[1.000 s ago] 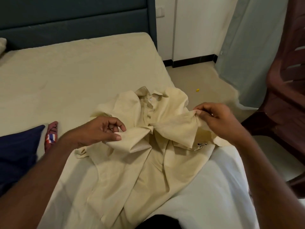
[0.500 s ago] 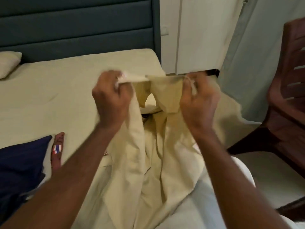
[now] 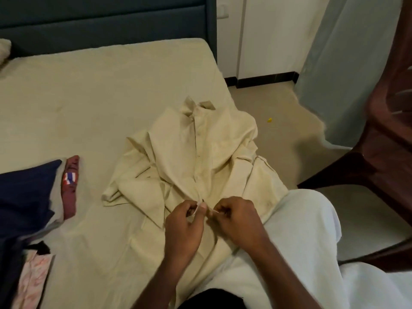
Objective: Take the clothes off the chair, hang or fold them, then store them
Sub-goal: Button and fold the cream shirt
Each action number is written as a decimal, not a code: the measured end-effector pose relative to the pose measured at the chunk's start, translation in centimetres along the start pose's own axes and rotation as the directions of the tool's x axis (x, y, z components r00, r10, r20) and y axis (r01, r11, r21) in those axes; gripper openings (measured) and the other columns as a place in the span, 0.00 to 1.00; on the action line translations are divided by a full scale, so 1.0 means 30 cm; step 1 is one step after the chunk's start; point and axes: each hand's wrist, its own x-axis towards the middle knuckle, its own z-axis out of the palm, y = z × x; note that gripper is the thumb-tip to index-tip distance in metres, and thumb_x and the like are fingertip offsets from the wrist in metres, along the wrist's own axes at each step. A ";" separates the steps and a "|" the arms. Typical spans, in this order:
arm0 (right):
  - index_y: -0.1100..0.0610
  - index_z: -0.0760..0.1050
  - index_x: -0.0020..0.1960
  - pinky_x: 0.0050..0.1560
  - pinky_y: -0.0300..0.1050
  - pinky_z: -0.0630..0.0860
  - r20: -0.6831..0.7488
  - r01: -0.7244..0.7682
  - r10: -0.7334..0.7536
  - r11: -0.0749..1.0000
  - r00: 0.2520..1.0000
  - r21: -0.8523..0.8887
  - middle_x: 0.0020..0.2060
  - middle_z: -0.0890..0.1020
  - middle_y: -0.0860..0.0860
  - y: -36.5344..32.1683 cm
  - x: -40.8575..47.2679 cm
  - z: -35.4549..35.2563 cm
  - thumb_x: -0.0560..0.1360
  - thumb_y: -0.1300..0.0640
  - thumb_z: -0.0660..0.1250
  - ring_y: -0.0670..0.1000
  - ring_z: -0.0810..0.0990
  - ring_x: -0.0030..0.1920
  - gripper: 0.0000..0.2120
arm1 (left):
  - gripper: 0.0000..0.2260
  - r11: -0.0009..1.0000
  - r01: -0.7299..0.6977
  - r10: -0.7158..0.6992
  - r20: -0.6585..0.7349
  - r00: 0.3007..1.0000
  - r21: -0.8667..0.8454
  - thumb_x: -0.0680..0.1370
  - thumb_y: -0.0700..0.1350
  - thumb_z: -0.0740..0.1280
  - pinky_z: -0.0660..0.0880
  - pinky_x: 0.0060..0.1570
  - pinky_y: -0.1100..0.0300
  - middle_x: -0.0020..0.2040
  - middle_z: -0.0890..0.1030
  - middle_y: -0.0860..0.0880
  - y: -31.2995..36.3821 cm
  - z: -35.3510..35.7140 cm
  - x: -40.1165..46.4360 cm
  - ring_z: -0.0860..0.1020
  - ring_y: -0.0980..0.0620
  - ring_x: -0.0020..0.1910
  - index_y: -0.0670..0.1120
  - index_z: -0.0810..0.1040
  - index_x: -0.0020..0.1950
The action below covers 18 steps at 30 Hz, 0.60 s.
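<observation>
A cream collared shirt lies front-up on the bed, collar pointing away from me and sleeves crumpled at both sides. My left hand and my right hand sit close together at the lower part of the button placket, each pinching an edge of the shirt front. The brown chair stands at the right with nothing visible on its seat. A dark blue garment and a maroon one lie at the bed's left side.
A pink patterned cloth lies at the lower left. The dark headboard runs along the back. A pale curtain hangs beside the chair. A small yellow scrap lies on the floor. My white-trousered knee rests on the bed edge.
Half a second ago both hands held the shirt up by its shoulders. The shirt now lies flat on the bed, and both hands have dropped to the lower placket.
</observation>
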 end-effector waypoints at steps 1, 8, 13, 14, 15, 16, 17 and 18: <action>0.51 0.85 0.43 0.41 0.35 0.74 -0.027 -0.002 0.003 0.999 1.000 0.054 0.34 0.83 0.44 0.008 -0.002 -0.001 0.74 0.53 0.73 0.44 0.80 0.36 0.03 | 0.13 0.998 0.036 -0.037 -0.009 0.999 -0.048 0.81 0.50 0.67 0.70 0.37 0.59 0.31 0.77 0.58 0.004 0.004 -0.002 0.74 0.60 0.33 0.51 0.77 0.37; 0.48 0.85 0.46 0.35 0.30 0.70 -0.098 -0.071 0.112 0.934 0.989 0.351 0.27 0.81 0.44 0.026 0.008 -0.018 0.77 0.56 0.72 0.41 0.77 0.29 0.04 | 0.04 0.956 0.111 -0.129 -0.049 0.990 -0.271 0.78 0.40 0.72 0.75 0.42 0.67 0.39 0.84 0.51 0.013 -0.004 -0.016 0.81 0.54 0.40 0.48 0.83 0.46; 0.60 0.83 0.48 0.28 0.36 0.65 0.116 -0.200 0.163 0.811 0.980 0.550 0.22 0.73 0.44 0.032 0.003 -0.030 0.79 0.60 0.71 0.42 0.66 0.23 0.03 | 0.04 0.932 0.098 -0.137 -0.087 0.987 -0.349 0.76 0.39 0.74 0.77 0.42 0.65 0.38 0.84 0.52 0.042 -0.003 -0.028 0.81 0.55 0.39 0.47 0.83 0.46; 0.63 0.82 0.49 0.27 0.36 0.64 0.158 -0.224 0.161 0.779 0.974 0.586 0.22 0.72 0.46 0.033 0.000 -0.033 0.79 0.62 0.71 0.42 0.64 0.22 0.04 | 0.04 0.941 0.076 -0.111 -0.087 0.990 -0.329 0.77 0.39 0.74 0.77 0.42 0.65 0.38 0.84 0.52 0.045 0.001 -0.029 0.81 0.56 0.39 0.48 0.83 0.45; 0.65 0.81 0.49 0.26 0.36 0.63 0.185 -0.236 0.156 0.766 0.970 0.598 0.22 0.71 0.47 0.031 -0.003 -0.034 0.79 0.62 0.71 0.43 0.63 0.22 0.05 | 0.05 0.953 0.049 -0.078 -0.087 0.993 -0.299 0.77 0.38 0.74 0.76 0.42 0.65 0.38 0.84 0.53 0.048 0.005 -0.031 0.81 0.56 0.38 0.48 0.84 0.45; 0.65 0.81 0.49 0.26 0.36 0.63 0.197 -0.238 0.148 0.768 0.969 0.594 0.22 0.71 0.47 0.027 -0.005 -0.035 0.79 0.63 0.71 0.43 0.63 0.21 0.05 | 0.06 0.964 0.020 -0.045 -0.089 0.995 -0.266 0.77 0.38 0.73 0.75 0.42 0.67 0.38 0.84 0.54 0.051 0.008 -0.032 0.80 0.58 0.38 0.48 0.84 0.45; 0.65 0.81 0.48 0.26 0.36 0.64 0.198 -0.236 0.145 0.777 0.969 0.584 0.22 0.71 0.47 0.023 -0.005 -0.034 0.79 0.62 0.71 0.43 0.64 0.22 0.05 | 0.06 0.972 -0.009 -0.013 -0.090 0.996 -0.234 0.77 0.37 0.73 0.74 0.42 0.69 0.38 0.84 0.55 0.051 0.011 -0.035 0.81 0.58 0.39 0.48 0.84 0.45; 0.63 0.80 0.46 0.28 0.38 0.65 0.188 -0.230 0.148 0.789 0.971 0.570 0.22 0.72 0.47 0.022 -0.005 -0.034 0.79 0.62 0.71 0.44 0.65 0.22 0.04 | 0.06 0.978 -0.035 0.017 -0.089 0.996 -0.207 0.77 0.37 0.73 0.74 0.42 0.70 0.38 0.84 0.56 0.052 0.017 -0.036 0.81 0.58 0.40 0.47 0.85 0.46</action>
